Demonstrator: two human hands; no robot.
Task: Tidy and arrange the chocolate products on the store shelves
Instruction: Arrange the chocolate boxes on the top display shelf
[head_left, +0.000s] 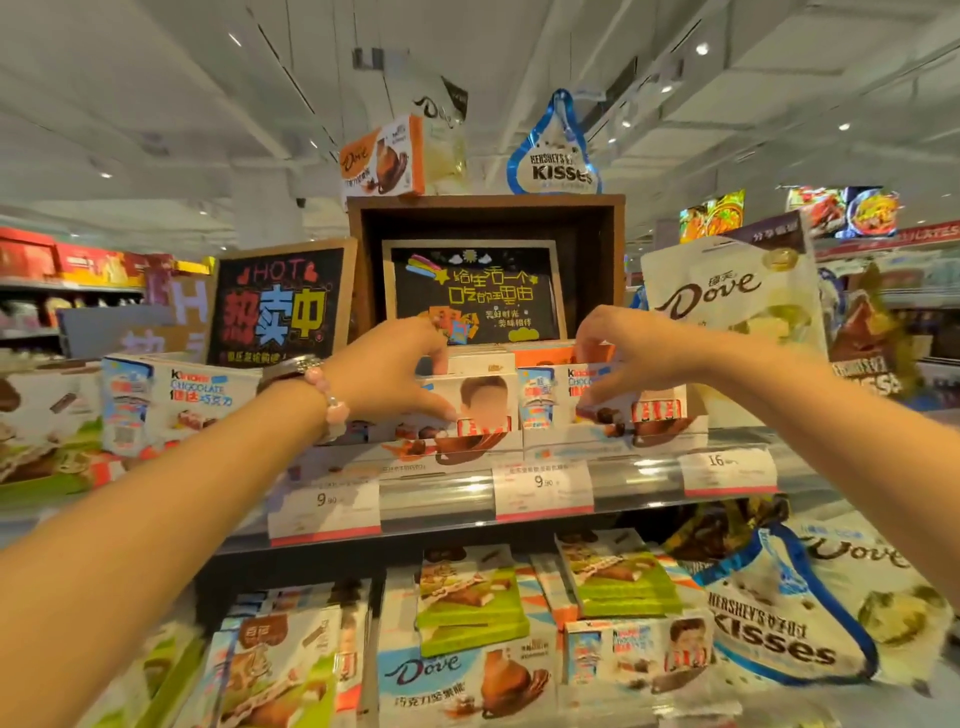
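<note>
Leftmost, a tilted Kinder carton (179, 400) is seen on the upper shelf (644, 486), before a HOT sign (280, 306). Next, a Kinder box (467, 410) in the shelf's front row is gripped by the left hand (387, 371), thumb on its face, fingers curled over its top. Just beside it, the neighbouring Kinder box (639, 410) is pinched by the right hand (618, 358). Farther right, a white Dove bag (727, 296) stands.

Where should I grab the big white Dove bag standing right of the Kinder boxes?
Probably pinch the Dove bag at its flat top edge, coming from above and the front. It stands upright, free above the Kinder boxes, while its lower part is hidden behind the right hand.
</note>
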